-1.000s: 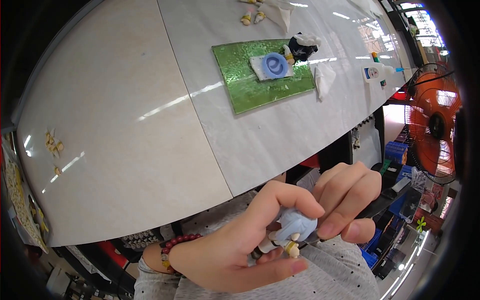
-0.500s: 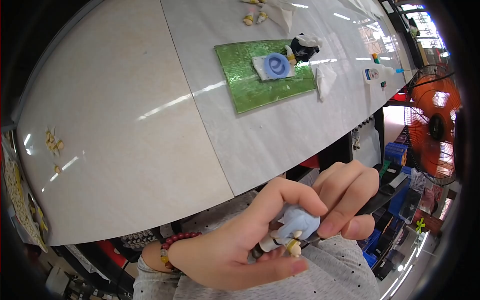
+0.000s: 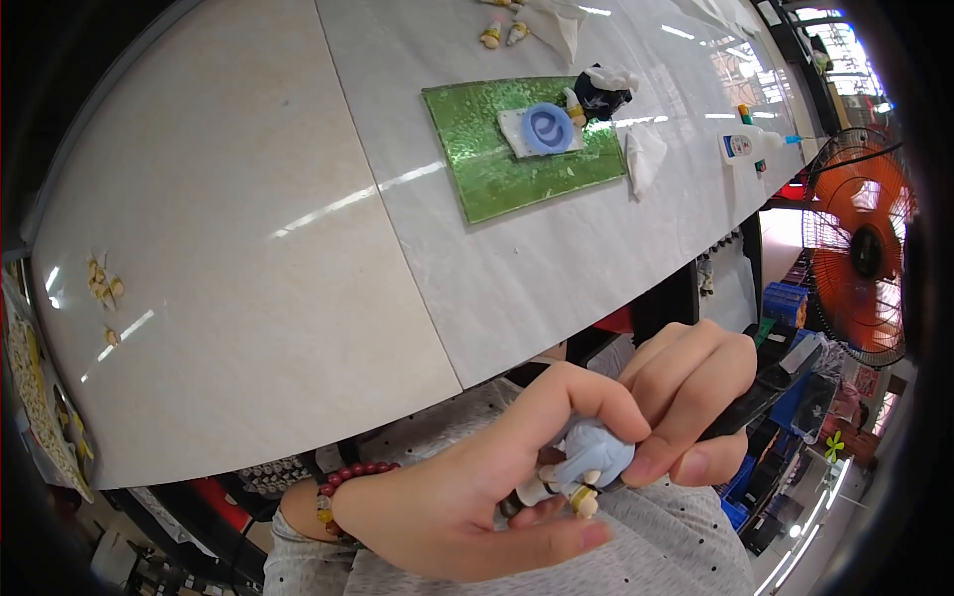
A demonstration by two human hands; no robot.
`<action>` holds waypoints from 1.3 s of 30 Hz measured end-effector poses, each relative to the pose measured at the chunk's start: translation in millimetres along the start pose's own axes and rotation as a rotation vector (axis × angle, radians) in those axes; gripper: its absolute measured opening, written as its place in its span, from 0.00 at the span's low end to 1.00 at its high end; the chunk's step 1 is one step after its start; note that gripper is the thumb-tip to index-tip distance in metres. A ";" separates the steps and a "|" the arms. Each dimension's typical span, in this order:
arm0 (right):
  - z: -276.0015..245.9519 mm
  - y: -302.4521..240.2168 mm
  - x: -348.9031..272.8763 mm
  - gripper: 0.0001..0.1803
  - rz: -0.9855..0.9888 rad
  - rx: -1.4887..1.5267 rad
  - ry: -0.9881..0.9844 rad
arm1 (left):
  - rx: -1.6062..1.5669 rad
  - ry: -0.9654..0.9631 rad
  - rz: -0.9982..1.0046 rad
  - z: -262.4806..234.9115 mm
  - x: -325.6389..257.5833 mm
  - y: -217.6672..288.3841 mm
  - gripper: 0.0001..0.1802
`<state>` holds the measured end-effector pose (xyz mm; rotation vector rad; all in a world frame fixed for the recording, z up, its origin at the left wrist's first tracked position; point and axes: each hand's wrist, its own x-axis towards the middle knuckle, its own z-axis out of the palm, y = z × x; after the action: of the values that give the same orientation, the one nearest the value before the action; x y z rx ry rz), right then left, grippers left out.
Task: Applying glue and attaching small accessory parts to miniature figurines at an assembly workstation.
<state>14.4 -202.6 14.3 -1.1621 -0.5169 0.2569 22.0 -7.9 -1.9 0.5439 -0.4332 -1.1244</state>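
My left hand (image 3: pixel 467 497), with a red bead bracelet at its wrist, is closed around a small figurine (image 3: pixel 596 452). The figurine has a rounded light-blue part, a white part with a dark end, and a small cream piece with a yellow band (image 3: pixel 584 500) sticking out toward my thumb. My right hand (image 3: pixel 691 397) has its fingers curled, and a fingertip meets the right side of the blue part. Whatever lies between the right fingers is hidden; a thin grey edge shows below the fingertip. Both hands are above my lap, in front of the table edge.
On the table (image 3: pixel 268 328) lies a green glass plate (image 3: pixel 537 189) bearing a blue round dish (image 3: pixel 548 129). Beside it are a dark container (image 3: pixel 602 96), a crumpled tissue (image 3: pixel 646 159) and a white bottle (image 3: pixel 740 146). Small cream pieces (image 3: pixel 102 283) lie far left; an orange fan (image 3: pixel 860 248) stands right.
The figurine has tilted slightly within my left hand, its banded piece dipping a little lower. My right hand has barely shifted, and the things on the table stay where they were.
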 end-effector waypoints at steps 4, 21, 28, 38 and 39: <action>-0.7 -1.5 0.8 0.09 0.027 -0.042 -0.013 | -0.063 0.001 -0.026 0.6 -0.5 1.5 0.25; -0.5 1.2 1.0 0.09 0.046 -0.013 0.021 | -0.049 0.030 -0.050 -1.6 -1.5 1.9 0.26; -1.6 -0.7 3.3 0.09 0.082 -0.018 -0.002 | -0.042 0.033 -0.039 -2.7 -3.4 0.5 0.25; -0.7 1.9 3.5 0.08 0.079 -0.005 0.011 | -0.136 0.119 -0.105 0.7 -4.1 6.6 0.27; -0.4 1.8 3.5 0.08 0.080 -0.004 0.015 | -0.161 0.136 -0.125 1.7 -4.3 8.1 0.27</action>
<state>17.7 -200.6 13.4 -1.1895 -0.4586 0.3159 25.2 -1.6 4.1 0.5078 -0.1905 -1.2221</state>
